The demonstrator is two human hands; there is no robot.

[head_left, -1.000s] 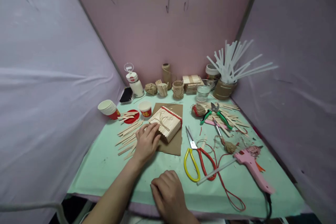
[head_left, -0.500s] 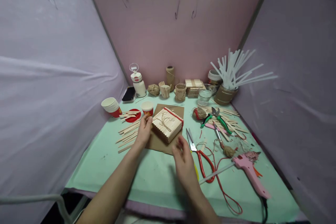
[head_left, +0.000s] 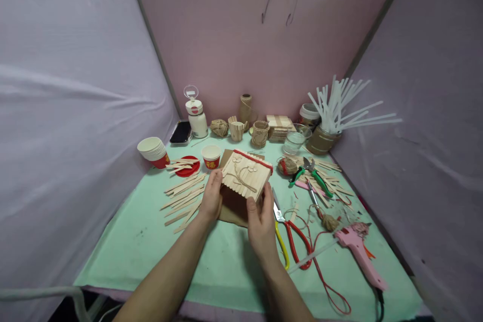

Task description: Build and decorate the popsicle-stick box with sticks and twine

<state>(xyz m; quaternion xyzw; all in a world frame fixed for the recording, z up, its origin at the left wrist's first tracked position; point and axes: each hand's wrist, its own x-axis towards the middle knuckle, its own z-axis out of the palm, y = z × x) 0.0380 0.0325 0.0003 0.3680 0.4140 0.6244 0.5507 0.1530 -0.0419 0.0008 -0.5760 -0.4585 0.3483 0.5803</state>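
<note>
A small box made of craft sticks (head_left: 243, 176), with red cord along its far edge and twine and small flower shapes on its top, is tilted up between both hands. My left hand (head_left: 212, 195) grips its left side, the thumb by the near left corner. On the near right side, my right hand (head_left: 262, 219) closes round the box with its thumb at the front edge. Beneath lies a brown cardboard sheet (head_left: 234, 211), partly covered by the box and hands. The box's underside is hidden.
Red-and-yellow-handled scissors (head_left: 290, 236) and a pink glue gun (head_left: 358, 251) lie to the right, with green-handled pruners (head_left: 312, 176) behind. Loose craft sticks (head_left: 184, 198) and a paper cup (head_left: 211, 157) are at left. A jar of glue sticks (head_left: 324, 138) stands back right.
My right hand has come up to the box and taken hold of it. The box is now raised and tilted, turned a little, with both hands on it.
</note>
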